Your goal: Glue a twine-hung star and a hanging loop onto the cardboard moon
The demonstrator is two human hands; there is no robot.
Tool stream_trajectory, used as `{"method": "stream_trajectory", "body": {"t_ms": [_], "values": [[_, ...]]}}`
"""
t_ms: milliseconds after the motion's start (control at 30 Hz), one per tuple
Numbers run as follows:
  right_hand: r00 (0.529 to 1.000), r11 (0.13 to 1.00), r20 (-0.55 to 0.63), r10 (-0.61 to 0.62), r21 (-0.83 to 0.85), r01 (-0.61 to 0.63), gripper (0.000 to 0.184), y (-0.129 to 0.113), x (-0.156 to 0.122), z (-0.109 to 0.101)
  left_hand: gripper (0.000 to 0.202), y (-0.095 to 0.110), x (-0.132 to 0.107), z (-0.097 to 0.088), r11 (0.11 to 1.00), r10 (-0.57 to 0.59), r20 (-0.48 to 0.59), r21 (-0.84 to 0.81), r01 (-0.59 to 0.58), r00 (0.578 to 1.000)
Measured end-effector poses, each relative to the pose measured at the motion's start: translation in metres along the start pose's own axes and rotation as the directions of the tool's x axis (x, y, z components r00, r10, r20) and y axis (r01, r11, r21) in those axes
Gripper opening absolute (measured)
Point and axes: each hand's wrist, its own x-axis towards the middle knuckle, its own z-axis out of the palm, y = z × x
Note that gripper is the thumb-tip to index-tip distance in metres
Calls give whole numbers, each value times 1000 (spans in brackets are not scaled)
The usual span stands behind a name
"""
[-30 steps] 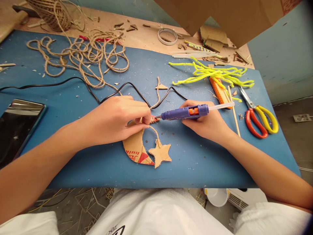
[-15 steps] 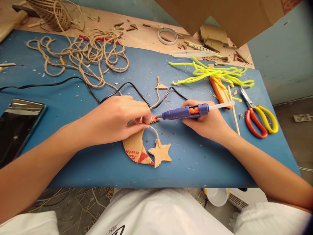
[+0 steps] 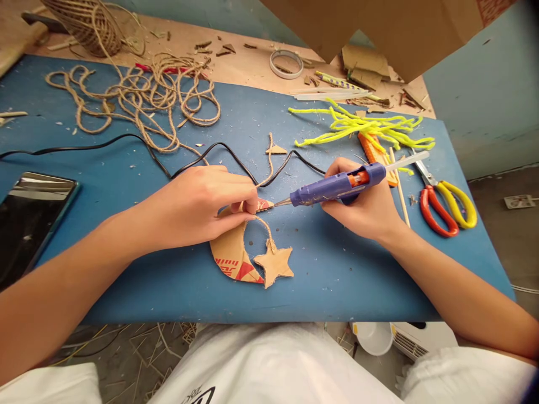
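My left hand (image 3: pixel 197 205) pinches the upper tip of a cardboard crescent moon (image 3: pixel 231 255) together with a jute string at that tip, pressing it on the blue board (image 3: pixel 328 269). A cardboard star (image 3: pixel 274 262) hangs from the string just below. My right hand (image 3: pixel 365 206) is wrapped round a purple glue gun (image 3: pixel 337 185). Its nozzle points left, a short gap from the moon's tip. A clear glue stick sticks out of the gun's back end.
A black cable (image 3: pixel 126 140) crosses the board behind my hands. Loose jute rope (image 3: pixel 147 95) lies far left, a phone (image 3: pixel 29 216) at the left edge. Yellow pipe cleaners (image 3: pixel 366 124), red and yellow scissors (image 3: pixel 446 202) and a wooden stick lie right.
My right hand has drawn the glue gun back to the right and tilted its rear end up. Its nozzle has left the moon's tip. The left hand has stayed in place.
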Motion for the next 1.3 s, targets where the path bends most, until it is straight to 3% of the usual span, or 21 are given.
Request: {"method": "stream_trajectory", "body": {"t_ms": [233,633,833,1100,1300], "values": [[998,999,-69,0,-53,-4,32,-2,3,-6,30,2,2,0,999,29,-17,27,-29,999],[982,999,-186,-35,0,36,6,10,2,-2,26,1,1,-1,998,61,-55,18,-60,997],[982,999,-186,-15,-33,9,32,2,0,-2,25,0,0,0,999,48,-51,19,-47,998],[976,975,-156,-150,-186,120,33,-3,-1,4,24,0,0,0,999,36,-36,16,-35,999],[982,967,-134,-134,-234,100,26,0,0,12,26,1,0,1,999,23,-36,26,-22,999]]}}
